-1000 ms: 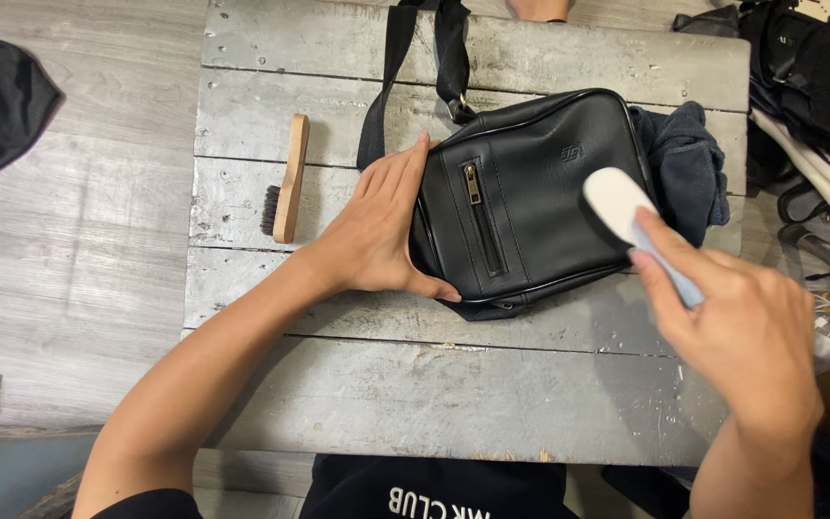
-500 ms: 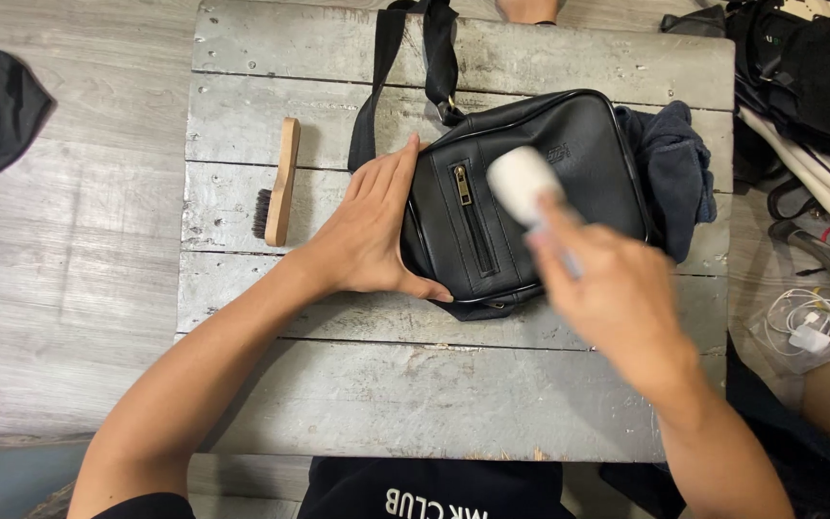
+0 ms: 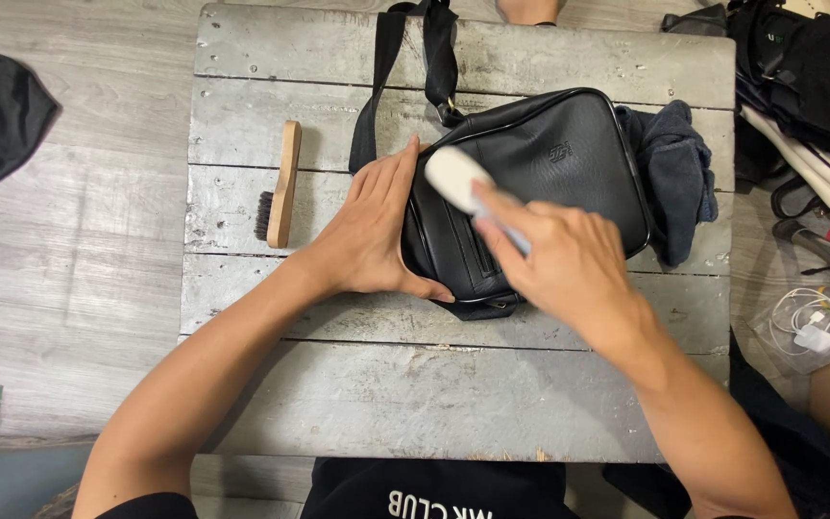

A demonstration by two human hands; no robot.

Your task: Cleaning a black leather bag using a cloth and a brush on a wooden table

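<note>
Grey plank table (image 3: 338,384), left hand (image 3: 372,235) flat against black bag (image 3: 569,163), right hand (image 3: 559,264) gripping white applicator (image 3: 451,176)

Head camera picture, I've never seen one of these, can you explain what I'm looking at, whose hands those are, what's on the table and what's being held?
There is no machine here. A person wears a camera on the head, so the single view looks straight down at that person's own two bare hands.

The left hand lies flat against the left side of a black leather bag, thumb along its lower edge. The right hand grips a white brush with a pale blue handle, its white head on the bag's front, near the zip.

The bag lies on a grey plank table, its strap running off the far edge. A wooden brush with dark bristles rests on its side to the left, apart from the hands. A dark blue cloth sits bunched against the bag's right side.
</note>
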